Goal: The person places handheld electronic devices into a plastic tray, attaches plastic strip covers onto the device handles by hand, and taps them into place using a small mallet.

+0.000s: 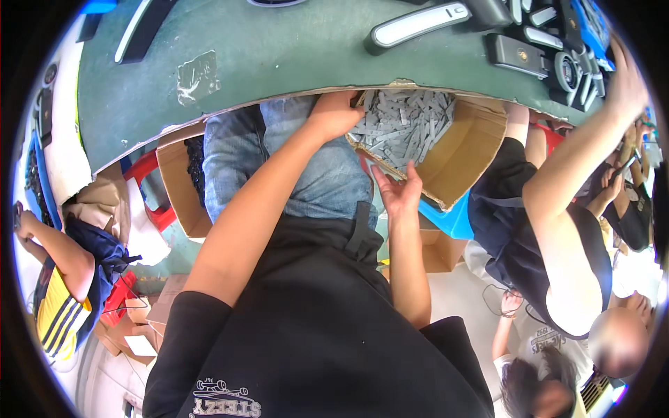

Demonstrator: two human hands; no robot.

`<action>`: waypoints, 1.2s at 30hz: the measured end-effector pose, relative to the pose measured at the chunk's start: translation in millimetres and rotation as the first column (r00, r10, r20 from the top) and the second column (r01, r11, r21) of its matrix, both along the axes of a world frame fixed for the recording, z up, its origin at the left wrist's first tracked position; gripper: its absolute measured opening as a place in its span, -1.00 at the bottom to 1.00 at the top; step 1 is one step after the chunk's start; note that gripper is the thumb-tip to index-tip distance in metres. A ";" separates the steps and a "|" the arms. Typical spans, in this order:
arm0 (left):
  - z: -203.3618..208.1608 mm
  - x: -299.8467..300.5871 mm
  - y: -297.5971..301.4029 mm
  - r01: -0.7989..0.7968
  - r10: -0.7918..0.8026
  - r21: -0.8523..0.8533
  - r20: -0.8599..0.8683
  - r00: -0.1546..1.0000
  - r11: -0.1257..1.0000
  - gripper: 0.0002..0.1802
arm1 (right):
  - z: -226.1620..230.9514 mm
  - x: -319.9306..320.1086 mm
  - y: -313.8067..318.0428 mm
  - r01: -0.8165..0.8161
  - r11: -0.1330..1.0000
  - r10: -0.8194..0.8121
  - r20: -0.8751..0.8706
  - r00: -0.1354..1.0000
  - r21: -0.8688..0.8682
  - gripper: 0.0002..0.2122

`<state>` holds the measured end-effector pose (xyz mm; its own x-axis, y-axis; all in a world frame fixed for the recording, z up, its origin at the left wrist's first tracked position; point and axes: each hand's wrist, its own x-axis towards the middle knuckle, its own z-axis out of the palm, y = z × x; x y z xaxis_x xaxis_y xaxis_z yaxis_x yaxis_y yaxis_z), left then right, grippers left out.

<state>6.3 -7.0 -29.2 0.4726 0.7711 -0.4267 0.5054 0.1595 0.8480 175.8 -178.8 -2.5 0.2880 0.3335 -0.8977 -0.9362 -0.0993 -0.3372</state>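
Note:
An open cardboard box [468, 150] sits tilted beside my right thigh, just under the table's front edge. Many flat grey plastic strips [404, 125] fill its left part, while bare cardboard shows on its right side. My left hand [337, 115] is closed on the box's left edge near the table; some of its fingers are hidden. Against the near edge of the box rests my right hand [401, 195], palm up, its fingers stretched apart and nothing held in them.
The green table [279, 66] bears a grey-and-black handle-shaped part [418, 22] and several dark parts at right. Another cardboard box [182, 188] stands left of my legs. A blue stool [449, 217] is below the tilted box. A co-worker's arm [575, 164] reaches over the table at right.

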 end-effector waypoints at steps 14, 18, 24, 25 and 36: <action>28.2 -4.4 -4.3 -0.228 0.189 0.089 0.319 0.929 0.970 -0.37 | 18.6 49.8 -1.0 -0.032 0.992 0.012 0.159 0.987 0.123 -0.70; 111.1 -28.8 -30.4 0.097 -0.108 0.359 0.012 0.994 0.928 -0.51 | 36.2 72.5 19.1 0.079 0.980 -0.096 0.083 0.992 0.182 -0.66; 206.5 -25.2 -26.7 0.292 -0.435 0.790 -0.036 0.900 0.538 -0.65 | 54.2 82.0 45.9 0.015 0.955 -0.016 -0.001 1.000 0.297 -0.62; 219.4 -17.2 -19.7 0.297 -0.449 0.828 -0.062 0.891 0.475 -0.62 | 60.0 81.5 50.8 -0.001 0.959 -0.010 0.036 0.999 0.283 -0.63; 233.4 91.6 60.1 0.543 -0.484 0.834 -0.435 0.759 0.103 -0.31 | 26.0 66.5 98.6 -0.056 0.935 0.054 0.014 0.998 0.350 -0.69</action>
